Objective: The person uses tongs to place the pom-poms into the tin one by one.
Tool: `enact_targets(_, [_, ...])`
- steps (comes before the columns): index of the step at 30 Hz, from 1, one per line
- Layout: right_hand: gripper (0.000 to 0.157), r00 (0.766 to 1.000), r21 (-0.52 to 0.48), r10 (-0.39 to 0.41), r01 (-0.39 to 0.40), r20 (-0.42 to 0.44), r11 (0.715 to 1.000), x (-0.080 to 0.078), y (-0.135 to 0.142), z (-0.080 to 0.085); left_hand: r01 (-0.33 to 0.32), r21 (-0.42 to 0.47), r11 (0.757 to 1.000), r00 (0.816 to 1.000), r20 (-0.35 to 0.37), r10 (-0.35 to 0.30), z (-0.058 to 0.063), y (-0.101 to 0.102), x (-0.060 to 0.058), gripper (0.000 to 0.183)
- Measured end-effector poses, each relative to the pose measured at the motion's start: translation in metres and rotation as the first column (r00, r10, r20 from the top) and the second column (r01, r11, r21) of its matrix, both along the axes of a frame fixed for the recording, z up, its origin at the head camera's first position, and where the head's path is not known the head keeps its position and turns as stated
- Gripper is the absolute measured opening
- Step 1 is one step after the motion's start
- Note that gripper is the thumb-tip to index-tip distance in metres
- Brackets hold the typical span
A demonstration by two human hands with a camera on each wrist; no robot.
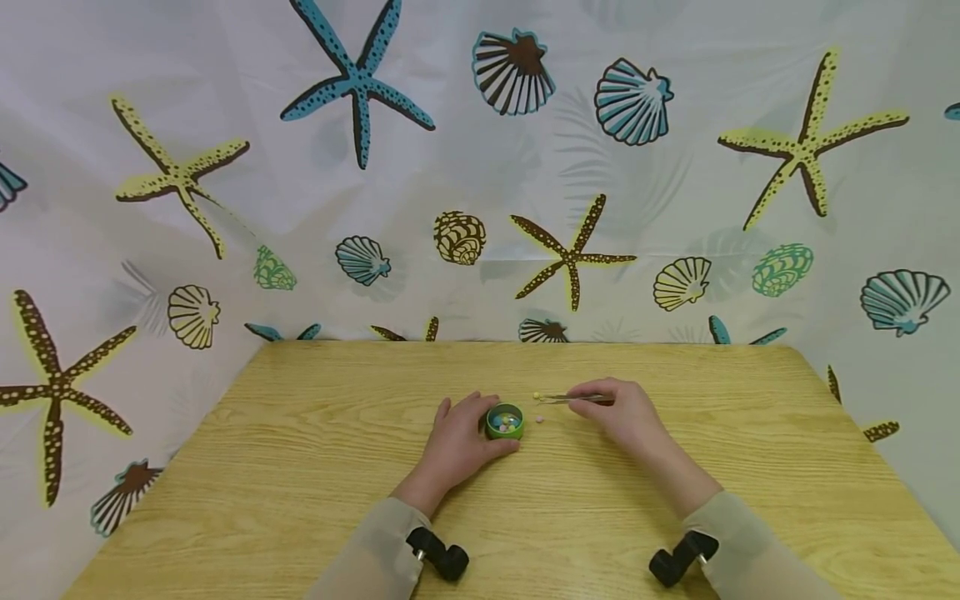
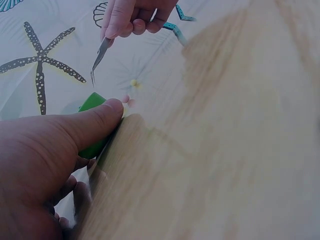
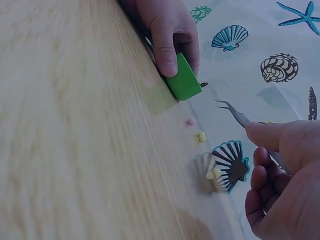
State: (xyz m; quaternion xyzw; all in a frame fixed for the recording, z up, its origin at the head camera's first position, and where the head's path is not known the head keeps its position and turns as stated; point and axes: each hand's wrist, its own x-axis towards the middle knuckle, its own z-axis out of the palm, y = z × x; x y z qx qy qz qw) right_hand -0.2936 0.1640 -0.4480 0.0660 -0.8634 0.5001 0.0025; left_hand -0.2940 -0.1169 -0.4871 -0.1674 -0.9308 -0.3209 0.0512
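Standing mouth-up a little left of the tabletop's (image 1: 360, 517) midline, set back from the far edge: a small green cup (image 3: 185, 85), coloured bits (image 1: 507, 422) inside. Left hand (image 1: 463, 442) is wrapped about its left side, thumb along the near wall, fingers behind. Likely meant to brace a light cup against knocks; grip leaves the mouth and right side uncovered, facing the other hand.

Just right of the cup, on the surface, a pink bead (image 1: 539, 419). Past it, as the right wrist view shows, one yellow bead (image 3: 201, 136), then a second yellow bead (image 3: 214, 173). Both look double there; may be reflections off the surface, cannot tell.

Right hand (image 1: 621, 414) pinches thin tweezers (image 3: 235, 114) between thumb and fingers, remaining fingers curled under. Shaft lies nearly parallel to the far edge, tips aimed left: presumably finer reach than fingertips allow. Tips slightly parted, nothing seen between them. Head view lines them up with yellow; wrist views show them apart from it.

Obstacles: left thumb and fingers screen the cup's near and far sides; the loose beads sit close beside the wall. Farther out, black mounts (image 1: 450, 560) on both cuffs; beyond the far edge, a cloth (image 1: 465, 183) printed with starfish and shells.
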Motion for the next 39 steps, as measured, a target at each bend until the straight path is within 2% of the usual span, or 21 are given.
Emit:
enact_targets(18, [0.018, 1.0, 0.003, -0.014, 0.014, 0.025, 1.0, -0.007, 0.006, -0.018, 0.007, 0.019, 1.0, 1.0, 0.004, -0.007, 0.002, 0.0, 0.001, 0.073])
enact_targets(39, [0.018, 1.0, 0.038, 0.013, -0.013, -0.001, 0.999, -0.006, 0.004, -0.02, -0.002, 0.004, 1.0, 1.0, 0.012, 0.001, 0.003, 0.001, 0.001, 0.072])
